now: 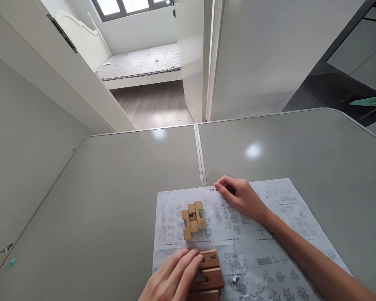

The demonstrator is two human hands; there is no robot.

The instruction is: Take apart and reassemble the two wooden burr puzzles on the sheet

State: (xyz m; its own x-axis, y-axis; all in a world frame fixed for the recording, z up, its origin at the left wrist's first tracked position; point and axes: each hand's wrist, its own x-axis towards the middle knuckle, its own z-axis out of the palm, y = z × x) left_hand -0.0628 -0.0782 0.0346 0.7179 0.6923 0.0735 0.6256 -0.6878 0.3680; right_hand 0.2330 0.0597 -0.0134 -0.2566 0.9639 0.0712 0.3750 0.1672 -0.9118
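the notched brown wooden blocks (pixel 214 277), the topmost bearing a "2", are sitting at three o'clock from the left hand (pixel 177 274), partly under its fingertips. that hand's fingers are draping over their ends, but its thumb is hiding, so i cannot tell whether it is gripping or only resting. the pale notched wooden block cluster (pixel 194 226) is lying untouched, between twelve and one o'clock from the left hand and at eight from the right hand (pixel 235 193). the right hand is curling loosely on the printed sheet (pixel 253 246); i cannot tell whether anything is hiding inside.

the wood is looking stiff, light and sturdy, probably not very slippery, though the loose cluster could be sliding apart if nudged. its outer flanks, at nine and three o'clock, are offering the safest pinch; the brown blocks are likely suiting a hold across solid ends, clear of the notches.
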